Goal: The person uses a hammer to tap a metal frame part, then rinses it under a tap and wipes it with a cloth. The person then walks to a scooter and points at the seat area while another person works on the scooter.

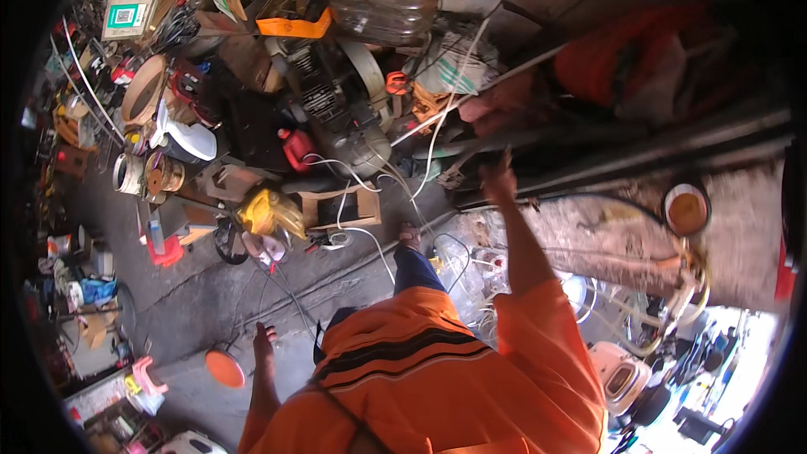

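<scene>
My right arm is stretched forward, and my right hand [499, 180] is over the dark edge of a long bench or rack, near long dark bars [605, 155]. Its fingers look spread, somewhat blurred, with nothing visible in them. Down at my left side hangs my left hand [265, 345], its fingers slightly apart and holding nothing I can see. A round orange stool top [225, 368] is the nearest thing to it. White cable [367, 231] runs across the floor before my feet, up toward a compressor-like machine [361, 147].
A wooden box [363, 206], a yellow plastic bag [273, 212] and a red container [296, 148] stand on the floor ahead. Tools and parts crowd the far left. A worn wooden board [580, 240] carries a round dish [687, 208] at right. Clear plastic wrapping [458, 273] lies by my feet.
</scene>
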{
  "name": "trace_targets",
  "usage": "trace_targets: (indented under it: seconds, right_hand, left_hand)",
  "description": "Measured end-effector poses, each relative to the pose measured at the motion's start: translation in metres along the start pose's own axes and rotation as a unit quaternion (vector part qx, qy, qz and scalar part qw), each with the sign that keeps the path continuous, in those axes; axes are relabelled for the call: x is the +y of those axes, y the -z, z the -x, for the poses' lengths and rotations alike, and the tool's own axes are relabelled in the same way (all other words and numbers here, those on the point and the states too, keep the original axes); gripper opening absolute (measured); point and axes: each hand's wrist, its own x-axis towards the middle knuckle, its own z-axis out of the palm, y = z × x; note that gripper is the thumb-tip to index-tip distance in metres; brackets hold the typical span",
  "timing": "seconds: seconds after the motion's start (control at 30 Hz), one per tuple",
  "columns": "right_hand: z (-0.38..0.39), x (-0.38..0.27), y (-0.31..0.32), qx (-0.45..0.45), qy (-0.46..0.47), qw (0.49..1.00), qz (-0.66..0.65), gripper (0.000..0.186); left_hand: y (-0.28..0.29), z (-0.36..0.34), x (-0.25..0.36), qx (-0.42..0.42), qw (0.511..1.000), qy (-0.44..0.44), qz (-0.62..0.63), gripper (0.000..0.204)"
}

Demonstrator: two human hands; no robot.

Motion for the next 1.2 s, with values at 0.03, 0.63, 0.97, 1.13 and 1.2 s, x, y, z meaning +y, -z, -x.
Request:
trace_targets:
  seconds: [0.03, 0.63, 0.97, 1.13, 1.2]
  right_hand:
    - [-0.041, -0.033, 0.027, 0.027, 0.028, 0.999, -0.006, 0.08]
    - [-0.279, -0.216, 0.41, 0.468, 0.241, 0.85, 0.019, 0.06]
    - [-0.389, -0.245, 0.478, 0.519, 0.169, 0.836, -0.045, 0.058]
    - [-0.453, -0.238, 0.534, 0.546, 0.133, 0.827, 0.0, 0.056]
    - [-0.48, -0.226, 0.553, 0.55, 0.112, 0.828, 0.013, 0.055]
  left_hand:
    - [-0.007, 0.005, 0.012, -0.007, 1.0, -0.003, 0.005, 0.072]
    - [-0.064, -0.054, 0.081, 0.02, 0.994, 0.101, -0.045, 0.09]
    - [-0.085, -0.072, 0.151, -0.017, 0.992, 0.068, -0.107, 0.049]
    - [-0.137, -0.084, 0.198, -0.023, 0.981, 0.084, -0.171, 0.05]
    - [-0.151, -0.084, 0.219, -0.009, 0.982, 0.078, -0.172, 0.05]
